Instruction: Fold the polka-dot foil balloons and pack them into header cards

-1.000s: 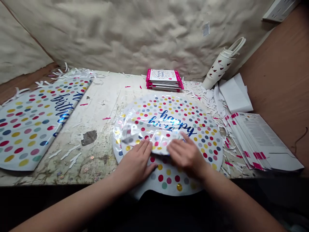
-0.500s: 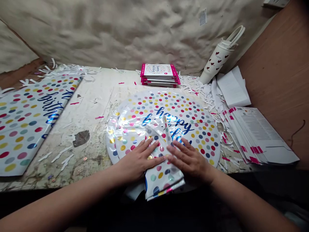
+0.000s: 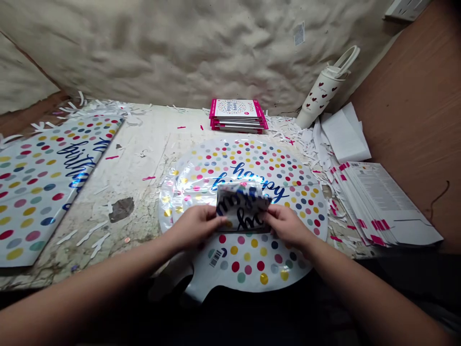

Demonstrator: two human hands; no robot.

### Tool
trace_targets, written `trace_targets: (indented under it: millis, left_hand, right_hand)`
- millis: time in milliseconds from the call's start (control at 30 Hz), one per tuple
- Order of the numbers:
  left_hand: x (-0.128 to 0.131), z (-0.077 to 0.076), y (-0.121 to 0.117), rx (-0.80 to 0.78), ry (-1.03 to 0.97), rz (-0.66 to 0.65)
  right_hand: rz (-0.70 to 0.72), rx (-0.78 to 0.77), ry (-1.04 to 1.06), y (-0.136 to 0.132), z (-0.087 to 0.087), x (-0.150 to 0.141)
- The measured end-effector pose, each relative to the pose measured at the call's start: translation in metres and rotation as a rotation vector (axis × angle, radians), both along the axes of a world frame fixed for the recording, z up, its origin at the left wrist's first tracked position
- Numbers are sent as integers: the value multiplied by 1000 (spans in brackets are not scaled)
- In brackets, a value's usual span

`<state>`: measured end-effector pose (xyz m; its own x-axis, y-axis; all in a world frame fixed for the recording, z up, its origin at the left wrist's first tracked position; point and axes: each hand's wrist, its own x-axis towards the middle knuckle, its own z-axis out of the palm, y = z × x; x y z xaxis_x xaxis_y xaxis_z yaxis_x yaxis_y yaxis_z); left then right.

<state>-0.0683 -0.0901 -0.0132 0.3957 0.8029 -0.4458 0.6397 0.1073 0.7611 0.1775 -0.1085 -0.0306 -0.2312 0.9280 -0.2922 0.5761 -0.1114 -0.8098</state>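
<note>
A folded foil balloon [image 3: 242,210], white with coloured dots and blue lettering, is pinched between both hands just above the table. My left hand [image 3: 194,226] grips its left edge and my right hand [image 3: 286,225] grips its right edge, fingers closed on it. Under them lies a stack of flat round dotted "happy birthday" balloons [image 3: 259,168], whose near edge hangs over the table's front.
More flat dotted balloons [image 3: 36,182] lie at the left. Pink-edged packs [image 3: 237,114] are stacked at the back centre. A white cup with red hearts [image 3: 322,93] leans at the back right, by white sheets [image 3: 345,132]. A fanned pile of printed cards [image 3: 382,202] sits at the right. Paper scraps litter the table.
The balloon that lay as a long folded strip under my flat hands has been folded shorter into a small packet and lifted. Both hands went from pressing flat to gripping its ends.
</note>
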Motion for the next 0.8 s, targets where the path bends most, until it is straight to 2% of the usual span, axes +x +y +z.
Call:
trace_targets:
  millis: [67, 133, 233, 300, 333, 400, 500, 567, 600, 667, 733, 800]
  left_hand:
    - [7, 0, 18, -289, 5, 164]
    - [14, -2, 33, -434, 3, 223]
    - [21, -5, 44, -461, 11, 243]
    - [22, -3, 45, -454, 1, 258]
    - [20, -1, 44, -443, -7, 265]
    - [13, 8, 40, -396, -46, 287]
    - [-1, 23, 32, -426, -228, 423]
    - [-6, 26, 29, -555, -296, 493]
    - [-5, 25, 30, -601, -294, 482]
    - [3, 17, 36, -576, -192, 339]
    - [16, 7, 44, -441, -41, 161]
    - [28, 0, 49, -279, 34, 80]
  right_hand:
    - [-103, -85, -47, 12, 1, -4]
    - [-142, -48, -100, 18, 3, -9]
    - [-124, 254, -241, 16, 5, -23]
    - [18, 449, -352, 14, 3, -36]
    - [106, 480, -408, 14, 1, -42]
    - [228, 438, -511, 16, -6, -52]
    - [249, 362, -568, 23, -14, -56]
    - [235, 370, -549, 26, -16, -54]
    - [236, 378, -535, 26, -16, -52]
    - [254, 391, -500, 26, -15, -51]
    - [287, 388, -460, 25, -12, -49]
    - [331, 380, -422, 24, -7, -41]
